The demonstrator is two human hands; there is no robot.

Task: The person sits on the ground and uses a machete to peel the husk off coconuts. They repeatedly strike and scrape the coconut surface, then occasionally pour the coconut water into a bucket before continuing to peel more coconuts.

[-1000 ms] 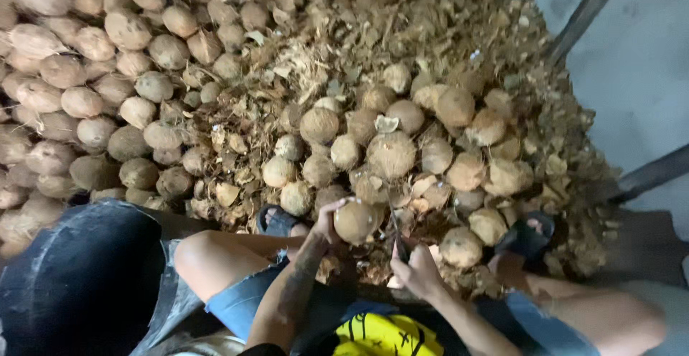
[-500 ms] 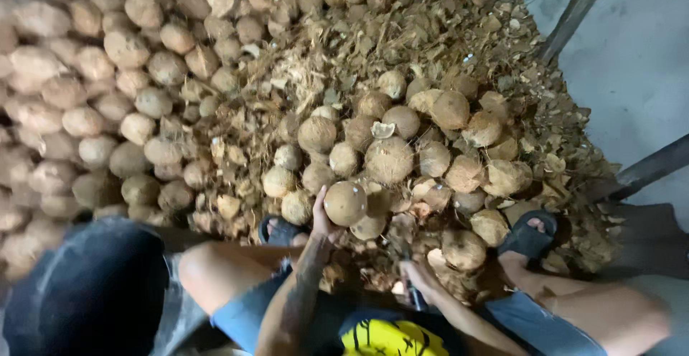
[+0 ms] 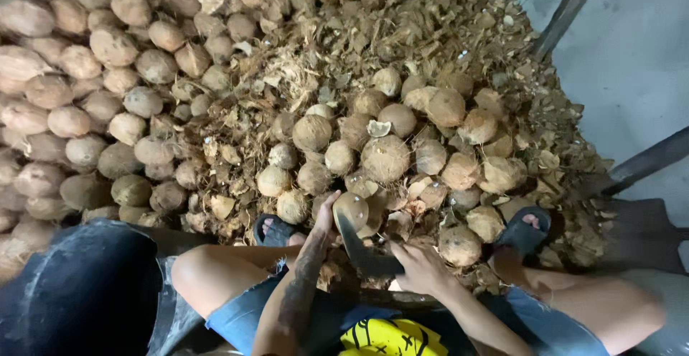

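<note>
— Looking down, what is held, and by which hand?

— A coconut [image 3: 352,209] is gripped by the left hand [image 3: 324,216], with the fingers wrapped round its left side. A curved blade [image 3: 357,245] is held by the right hand [image 3: 422,268], whose fingers are closed round the handle. The blade's edge is laid against the lower left of the coconut, touching it.

— Where is that coconut placed?

— It is held at the near edge of the heap [image 3: 387,133], between the two knees and just above the lap. A blue sandal [image 3: 273,230] is seen just left of it, and a second sandal [image 3: 525,228] well to the right.

— What is found around it?

— Husked coconuts are crowded close behind it, a large round one [image 3: 385,158] just beyond. Husk scraps [image 3: 344,54] are strewn over the middle and right of the heap. A bigger pile of coconuts [image 3: 86,97] is stacked along the left edge and far-left corner.

— Is anything set in the way?

— The coconut is hemmed in by its neighbours on the far side and by scraps beside it. A dark round bin [image 3: 72,291] is seen at the near-left corner, beside the left thigh. Grey floor [image 3: 631,54] and metal bars [image 3: 567,8] are visible at the right edge.
</note>
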